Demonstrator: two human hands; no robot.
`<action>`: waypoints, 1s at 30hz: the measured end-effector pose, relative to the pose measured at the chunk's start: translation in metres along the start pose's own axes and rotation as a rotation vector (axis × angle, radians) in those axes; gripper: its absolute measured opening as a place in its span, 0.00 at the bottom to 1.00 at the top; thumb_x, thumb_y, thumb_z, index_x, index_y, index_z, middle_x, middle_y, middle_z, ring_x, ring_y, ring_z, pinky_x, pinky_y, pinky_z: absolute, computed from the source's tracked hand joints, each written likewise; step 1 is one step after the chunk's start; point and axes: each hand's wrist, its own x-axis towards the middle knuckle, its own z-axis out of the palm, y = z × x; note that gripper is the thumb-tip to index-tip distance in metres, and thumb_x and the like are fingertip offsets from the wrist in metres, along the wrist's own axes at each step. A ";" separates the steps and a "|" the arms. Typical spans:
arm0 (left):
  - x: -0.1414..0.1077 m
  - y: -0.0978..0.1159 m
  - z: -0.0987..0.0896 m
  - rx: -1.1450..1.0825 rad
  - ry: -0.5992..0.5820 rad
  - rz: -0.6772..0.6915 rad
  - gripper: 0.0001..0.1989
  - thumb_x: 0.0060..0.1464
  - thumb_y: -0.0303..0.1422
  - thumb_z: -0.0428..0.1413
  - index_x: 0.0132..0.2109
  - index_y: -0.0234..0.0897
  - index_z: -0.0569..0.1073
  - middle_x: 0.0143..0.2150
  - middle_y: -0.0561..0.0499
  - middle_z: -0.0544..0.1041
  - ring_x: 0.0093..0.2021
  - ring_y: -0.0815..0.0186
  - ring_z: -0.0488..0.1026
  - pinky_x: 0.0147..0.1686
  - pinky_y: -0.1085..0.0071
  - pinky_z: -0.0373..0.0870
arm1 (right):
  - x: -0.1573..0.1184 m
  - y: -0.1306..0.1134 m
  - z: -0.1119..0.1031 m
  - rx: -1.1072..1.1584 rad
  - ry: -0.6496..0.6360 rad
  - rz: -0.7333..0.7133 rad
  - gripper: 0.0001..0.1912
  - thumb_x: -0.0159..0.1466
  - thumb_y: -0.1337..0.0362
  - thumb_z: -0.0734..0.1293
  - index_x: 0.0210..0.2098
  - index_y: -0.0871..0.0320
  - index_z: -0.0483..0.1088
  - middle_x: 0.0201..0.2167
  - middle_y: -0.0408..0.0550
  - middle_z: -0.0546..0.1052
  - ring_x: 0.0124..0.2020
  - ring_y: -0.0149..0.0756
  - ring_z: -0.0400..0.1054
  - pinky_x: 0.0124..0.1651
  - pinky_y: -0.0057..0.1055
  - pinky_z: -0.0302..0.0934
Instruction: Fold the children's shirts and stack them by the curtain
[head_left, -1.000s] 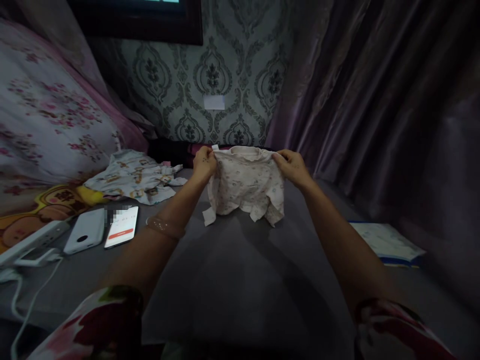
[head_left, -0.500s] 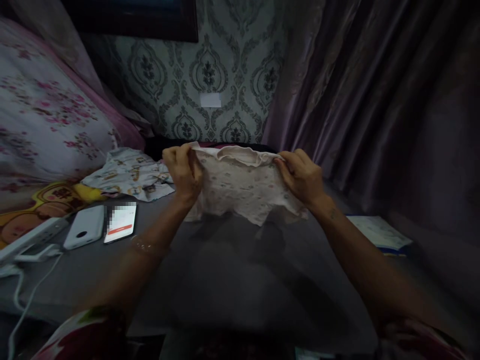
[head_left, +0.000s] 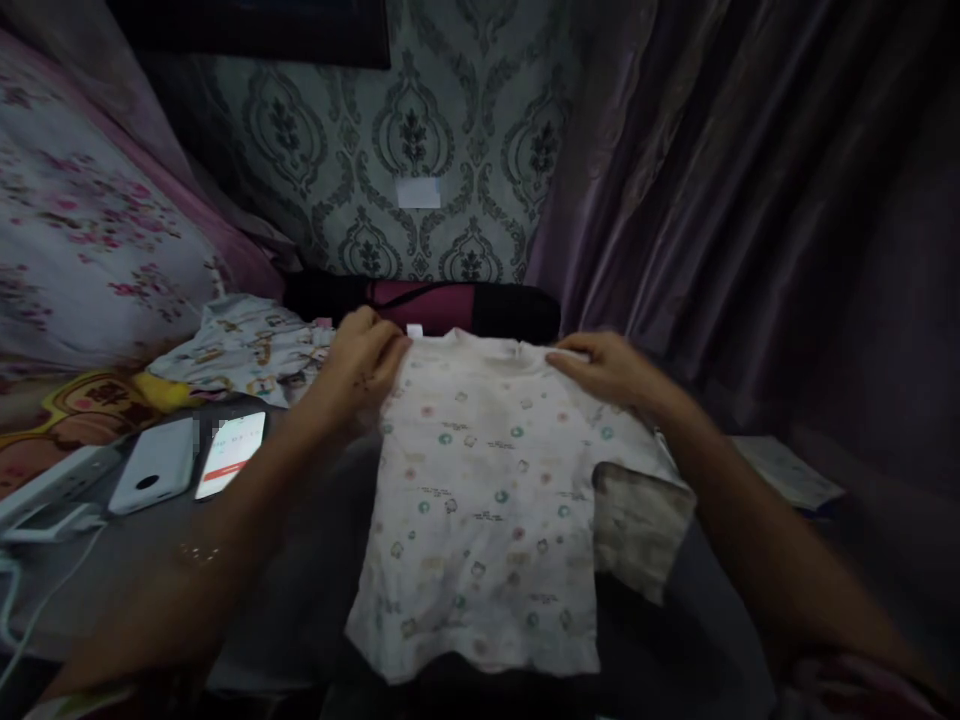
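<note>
A small white shirt (head_left: 480,500) with a green, pink and brown print spreads out in front of me, its neckline toward the wall and its hem toward me. My left hand (head_left: 367,355) pinches the left shoulder. On the other shoulder, my right hand (head_left: 600,365) is closed with the thumb and fingers on the cloth. The right sleeve hangs out beside my right forearm, its end showing a darker inner side. The left sleeve is mostly hidden behind my left hand and forearm.
On the grey surface (head_left: 300,560) at left lie a phone (head_left: 231,455), a white power bank (head_left: 154,465), a power strip (head_left: 64,482) and a crumpled printed garment (head_left: 247,345). A black and maroon roll (head_left: 424,300) lies along the wall. A booklet (head_left: 784,470) is at right.
The shirt was lifted and bunched, its lower part swung away; now it hangs spread flat toward me. Both hands have come slightly lower, keeping hold of the shoulders.
</note>
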 end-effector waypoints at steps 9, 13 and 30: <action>-0.071 -0.041 0.140 0.007 -0.401 -0.150 0.17 0.64 0.39 0.43 0.37 0.38 0.73 0.37 0.44 0.69 0.41 0.59 0.67 0.44 0.63 0.64 | -0.015 0.069 0.129 -0.409 -0.270 0.237 0.19 0.71 0.55 0.54 0.46 0.58 0.71 0.42 0.54 0.78 0.43 0.41 0.73 0.43 0.31 0.60; -0.075 -0.042 0.153 0.079 -0.457 -0.125 0.18 0.66 0.39 0.41 0.41 0.37 0.72 0.40 0.43 0.69 0.44 0.58 0.66 0.47 0.63 0.64 | -0.014 0.082 0.145 -0.537 -0.358 0.274 0.21 0.72 0.52 0.50 0.49 0.57 0.67 0.45 0.55 0.77 0.44 0.44 0.73 0.44 0.33 0.60; -0.025 -0.093 0.206 0.143 -0.531 -0.080 0.17 0.66 0.37 0.41 0.42 0.35 0.73 0.42 0.40 0.70 0.45 0.56 0.66 0.50 0.60 0.63 | 0.056 0.137 0.175 -0.449 -0.376 0.354 0.21 0.72 0.53 0.50 0.52 0.56 0.66 0.51 0.55 0.74 0.49 0.44 0.71 0.48 0.35 0.60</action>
